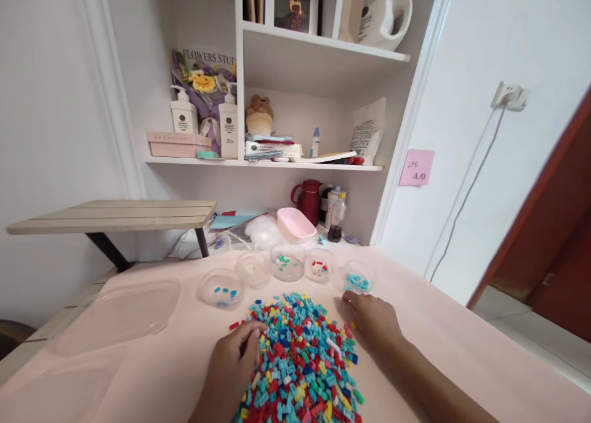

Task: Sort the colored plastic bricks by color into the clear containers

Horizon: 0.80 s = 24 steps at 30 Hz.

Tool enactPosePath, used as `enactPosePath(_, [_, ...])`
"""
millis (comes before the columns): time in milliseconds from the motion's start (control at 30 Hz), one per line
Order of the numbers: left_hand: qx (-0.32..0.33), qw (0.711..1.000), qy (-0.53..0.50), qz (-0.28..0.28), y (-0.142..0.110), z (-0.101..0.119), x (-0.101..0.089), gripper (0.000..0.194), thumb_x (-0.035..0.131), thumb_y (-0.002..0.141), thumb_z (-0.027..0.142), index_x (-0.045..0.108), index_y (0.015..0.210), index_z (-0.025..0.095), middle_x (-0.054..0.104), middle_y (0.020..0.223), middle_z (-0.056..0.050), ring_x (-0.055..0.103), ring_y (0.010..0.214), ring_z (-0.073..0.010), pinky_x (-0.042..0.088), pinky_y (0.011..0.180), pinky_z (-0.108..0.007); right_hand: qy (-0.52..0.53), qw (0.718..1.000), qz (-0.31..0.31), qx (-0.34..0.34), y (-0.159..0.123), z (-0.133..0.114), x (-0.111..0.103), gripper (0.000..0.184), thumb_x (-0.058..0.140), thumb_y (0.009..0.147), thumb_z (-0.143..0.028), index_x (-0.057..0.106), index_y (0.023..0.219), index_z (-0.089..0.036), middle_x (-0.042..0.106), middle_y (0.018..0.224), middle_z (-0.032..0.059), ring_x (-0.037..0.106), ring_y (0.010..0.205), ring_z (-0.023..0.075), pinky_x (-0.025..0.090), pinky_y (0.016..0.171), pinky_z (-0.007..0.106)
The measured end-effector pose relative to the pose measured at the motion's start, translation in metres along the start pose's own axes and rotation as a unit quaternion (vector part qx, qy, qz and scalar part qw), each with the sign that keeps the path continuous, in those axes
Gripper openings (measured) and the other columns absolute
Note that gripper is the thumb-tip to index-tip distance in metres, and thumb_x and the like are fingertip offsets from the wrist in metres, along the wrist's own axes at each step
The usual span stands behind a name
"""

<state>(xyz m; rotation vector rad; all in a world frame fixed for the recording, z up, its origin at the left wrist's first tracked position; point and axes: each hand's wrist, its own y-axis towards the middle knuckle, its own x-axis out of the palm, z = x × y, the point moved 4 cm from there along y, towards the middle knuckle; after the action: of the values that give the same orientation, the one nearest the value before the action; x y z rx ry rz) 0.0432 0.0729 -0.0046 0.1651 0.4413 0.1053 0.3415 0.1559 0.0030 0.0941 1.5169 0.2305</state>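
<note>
A large heap of small plastic building bricks [295, 355] in light blue, red, yellow, green, white and dark blue lies on the pink tabletop. At its left edge is my left hand [234, 355], thumb and forefinger curled together against the bricks; anything between them is hidden. My right hand [373, 317] is beyond the heap's right side, fingers bent down just in front of a clear tub of light-blue bricks [357, 282]. Its fingertips are closed, and I cannot see what they hold. One red brick [234, 326] lies apart, near my left hand.
Along the back stand clear tubs holding blue [220, 289], yellow [252, 270], green [287, 265] and red bricks [318, 266]. Clear lids [120, 312] lie at left. Behind are a pink basket [296, 225], a red jug [308, 201], bottles [338, 217] and shelves [314, 162].
</note>
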Motion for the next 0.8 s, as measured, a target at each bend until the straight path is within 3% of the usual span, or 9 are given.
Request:
enactPosePath(167, [-0.003, 1.0, 0.006, -0.001, -0.001, 0.002, 0.001, 0.038, 0.042, 0.087, 0.043, 0.069, 0.098, 0.019, 0.051, 0.051, 0.004, 0.051, 0.047, -0.0135, 0.039, 0.051, -0.023, 0.125, 0.991, 0.043, 0.02, 0.005, -0.005, -0.035, 0.025, 0.044, 0.09, -0.032, 0.067, 0.098, -0.031, 0.072, 0.081, 0.0024, 0.065, 0.074, 0.0213, 0.033, 0.054, 0.025])
enactPosePath(300, [-0.008, 1.0, -0.007, -0.001, -0.001, 0.0, 0.0, 0.036, 0.043, 0.086, 0.042, 0.068, 0.097, 0.019, 0.052, 0.051, 0.004, 0.051, 0.047, -0.0135, 0.04, 0.05, -0.023, 0.195, 0.977, 0.088, 0.018, 0.03, -0.013, -0.068, 0.025, 0.046, 0.088, -0.036, 0.069, 0.097, -0.031, 0.071, 0.071, -0.0002, 0.064, 0.066, 0.0184, 0.033, 0.052, 0.024])
enactPosePath(400, [-0.013, 1.0, -0.009, 0.006, -0.002, 0.0, 0.0, 0.035, 0.043, 0.086, 0.042, 0.068, 0.095, 0.019, 0.052, 0.051, 0.004, 0.051, 0.048, -0.0136, 0.039, 0.049, -0.022, 0.211, 0.969, 0.126, 0.025, 0.049, -0.015, -0.08, 0.03, 0.047, 0.088, -0.033, 0.066, 0.11, -0.03, 0.069, 0.064, -0.0007, 0.062, 0.06, 0.0167, 0.035, 0.053, 0.024])
enactPosePath(467, [-0.016, 1.0, -0.01, 0.006, -0.002, 0.001, 0.0, 0.035, 0.042, 0.086, 0.041, 0.068, 0.093, 0.019, 0.052, 0.052, 0.003, 0.051, 0.048, -0.0137, 0.039, 0.048, -0.022, 0.225, 0.964, 0.139, 0.028, 0.052, -0.015, -0.081, 0.034, 0.045, 0.088, -0.031, 0.062, 0.118, -0.029, 0.067, 0.059, -0.0021, 0.062, 0.057, 0.0158, 0.037, 0.055, 0.024])
enactPosePath(567, [-0.011, 1.0, -0.02, -0.002, -0.003, 0.003, 0.0, 0.037, 0.041, 0.087, 0.042, 0.068, 0.095, 0.018, 0.051, 0.051, 0.004, 0.049, 0.047, -0.0132, 0.039, 0.049, -0.023, 0.27, 0.953, 0.139, 0.019, 0.04, -0.016, -0.075, 0.032, 0.043, 0.088, -0.033, 0.065, 0.112, -0.029, 0.065, 0.056, -0.0034, 0.059, 0.05, 0.0145, 0.04, 0.054, 0.024])
enactPosePath(700, [-0.016, 1.0, -0.021, -0.002, -0.002, 0.004, -0.001, 0.039, 0.043, 0.086, 0.045, 0.068, 0.098, 0.018, 0.051, 0.051, 0.004, 0.051, 0.049, -0.0143, 0.04, 0.051, -0.023, 0.375, 0.924, 0.078, -0.006, 0.01, -0.021, -0.063, 0.033, 0.042, 0.088, -0.04, 0.068, 0.102, -0.026, 0.061, 0.056, -0.0031, 0.056, 0.043, 0.0131, 0.043, 0.051, 0.025])
enactPosePath(800, [-0.026, 1.0, -0.015, -0.003, -0.002, 0.002, -0.002, 0.041, 0.044, 0.085, 0.047, 0.068, 0.101, 0.019, 0.053, 0.053, 0.003, 0.054, 0.052, -0.0154, 0.042, 0.053, -0.024, 0.413, 0.909, 0.055, 0.0, -0.001, -0.021, -0.051, 0.034, 0.042, 0.087, -0.04, 0.069, 0.099, -0.024, 0.064, 0.065, -0.0003, 0.06, 0.051, 0.0149, 0.046, 0.055, 0.026])
